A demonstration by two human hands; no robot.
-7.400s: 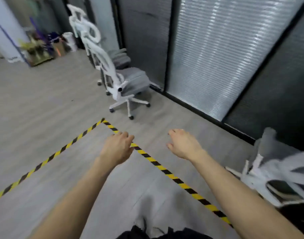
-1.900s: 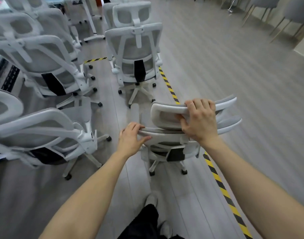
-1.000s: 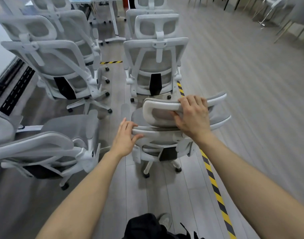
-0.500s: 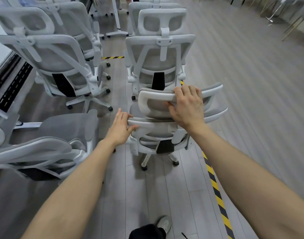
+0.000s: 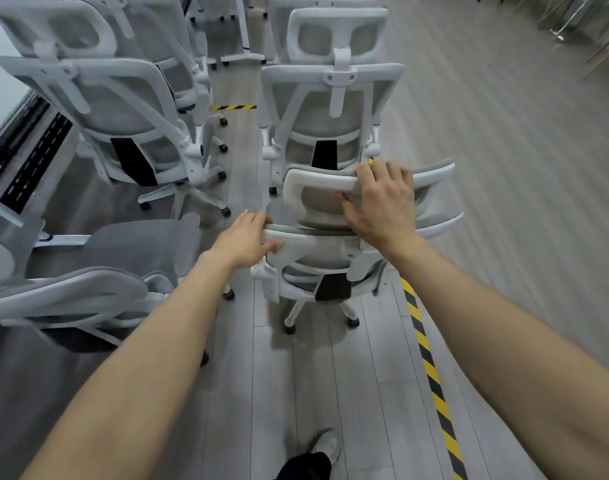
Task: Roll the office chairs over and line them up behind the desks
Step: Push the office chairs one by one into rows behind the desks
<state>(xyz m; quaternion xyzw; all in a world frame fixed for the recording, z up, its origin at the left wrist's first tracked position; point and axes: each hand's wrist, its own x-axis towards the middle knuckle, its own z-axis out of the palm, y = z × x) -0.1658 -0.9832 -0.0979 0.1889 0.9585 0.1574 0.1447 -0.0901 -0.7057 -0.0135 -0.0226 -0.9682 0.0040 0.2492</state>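
Chair (image 5: 327, 268) gripped by hands, grey plank floor (image 5: 348, 393)

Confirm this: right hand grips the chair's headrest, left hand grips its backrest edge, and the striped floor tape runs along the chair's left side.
Wrong side. In the head view the striped tape runs along the right of the chair. The right hand grips the headrest; the left hand grips the backrest edge.

We see even, soft indoor light, brightest left of the chair (image 5: 317, 258). Its shadow is faint. Right of it the floor (image 5: 504, 202) streaks with blur; edges bow outward.
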